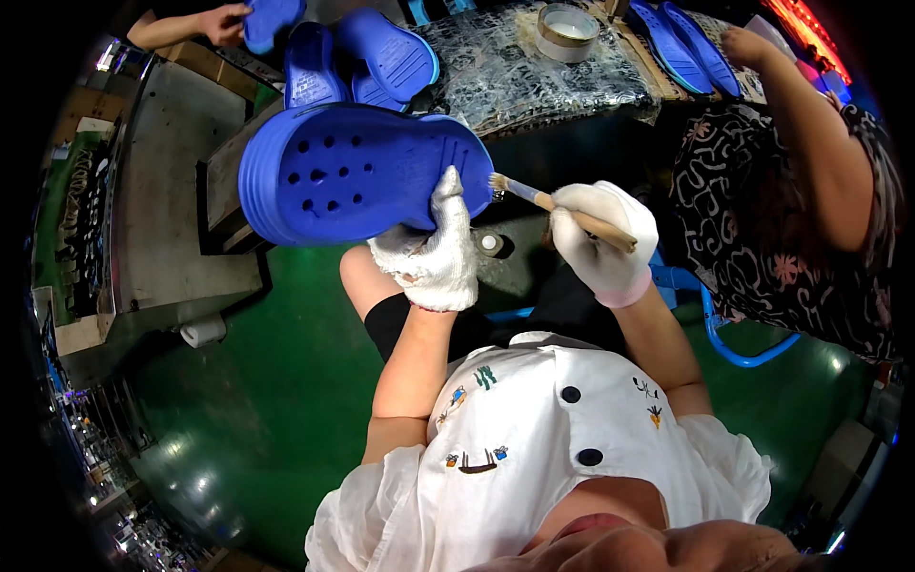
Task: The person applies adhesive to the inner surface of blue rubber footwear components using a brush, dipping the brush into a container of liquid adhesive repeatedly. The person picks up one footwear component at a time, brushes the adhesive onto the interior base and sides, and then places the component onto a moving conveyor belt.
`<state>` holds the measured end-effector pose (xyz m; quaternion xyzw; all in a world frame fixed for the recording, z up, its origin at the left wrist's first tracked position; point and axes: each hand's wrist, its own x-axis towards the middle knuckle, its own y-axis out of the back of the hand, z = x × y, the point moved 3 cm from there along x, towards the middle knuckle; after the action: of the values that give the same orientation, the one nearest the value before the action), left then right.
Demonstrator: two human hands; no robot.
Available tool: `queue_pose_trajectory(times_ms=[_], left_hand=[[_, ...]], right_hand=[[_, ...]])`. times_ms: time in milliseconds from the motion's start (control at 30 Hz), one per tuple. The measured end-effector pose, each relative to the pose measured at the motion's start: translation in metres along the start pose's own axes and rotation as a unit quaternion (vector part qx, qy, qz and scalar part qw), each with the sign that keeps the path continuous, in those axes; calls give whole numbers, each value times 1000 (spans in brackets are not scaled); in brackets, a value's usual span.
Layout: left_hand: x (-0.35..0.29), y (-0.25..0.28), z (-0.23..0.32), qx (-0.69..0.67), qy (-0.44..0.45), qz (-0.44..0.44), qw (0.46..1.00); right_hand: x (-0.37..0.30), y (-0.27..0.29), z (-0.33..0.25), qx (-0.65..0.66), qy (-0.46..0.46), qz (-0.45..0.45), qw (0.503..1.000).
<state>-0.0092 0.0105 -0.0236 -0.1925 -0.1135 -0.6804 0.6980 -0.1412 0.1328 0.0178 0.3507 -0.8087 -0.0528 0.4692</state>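
My left hand (429,253), in a white knit glove, grips a blue clog-shaped shoe part (381,172) by its near edge, thumb lying on top. Round holes dot its wide left end, and its narrower end points right. Between the fingers of my right hand (605,238), also gloved in white, is a brush (562,212) with a wooden handle. Its pale bristles are beside the narrow end of the blue piece; whether they touch it I cannot tell. The fingers under the piece are hidden.
Several blue shoe pieces (391,62) lie beyond mine, near a co-worker's hand (224,24). A round container (568,33) stands on the covered table (505,86). Two blue soles (681,48) lie at the right, near another person's arm (810,133). A grey metal machine (176,172) stands left.
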Motion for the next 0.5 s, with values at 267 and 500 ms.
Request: queue_pose_trajectory(times_ms=[267, 500], left_hand=[[0, 0, 1, 19, 12, 6, 1000], [0, 2, 2, 4, 2, 0, 1000]], right_hand=[[-3, -3, -1, -4, 8, -7, 1000], [-4, 3, -4, 30, 23, 4, 999]])
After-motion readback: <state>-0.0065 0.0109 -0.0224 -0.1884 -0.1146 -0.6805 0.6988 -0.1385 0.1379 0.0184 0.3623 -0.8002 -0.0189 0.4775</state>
